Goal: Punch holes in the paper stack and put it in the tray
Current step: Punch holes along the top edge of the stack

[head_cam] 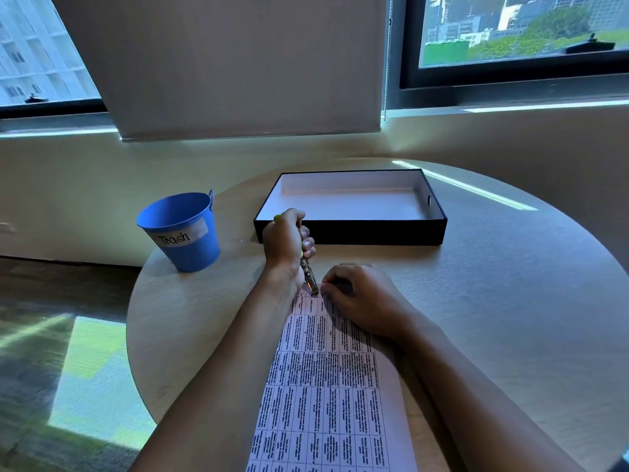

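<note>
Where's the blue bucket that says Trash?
In the head view the blue bucket stands on the left edge of the round table, left of the black tray and the left hand.

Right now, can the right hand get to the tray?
Probably yes: bare table lies between the right hand, holding the paper stack, and the tray; the left hand and punch sit off to the side.

On my feed I see two bare forearms, uncovered as far back as the frame shows, ending in a bare left hand (284,245) and a bare right hand (360,298); the fingernails look short and plain
</note>
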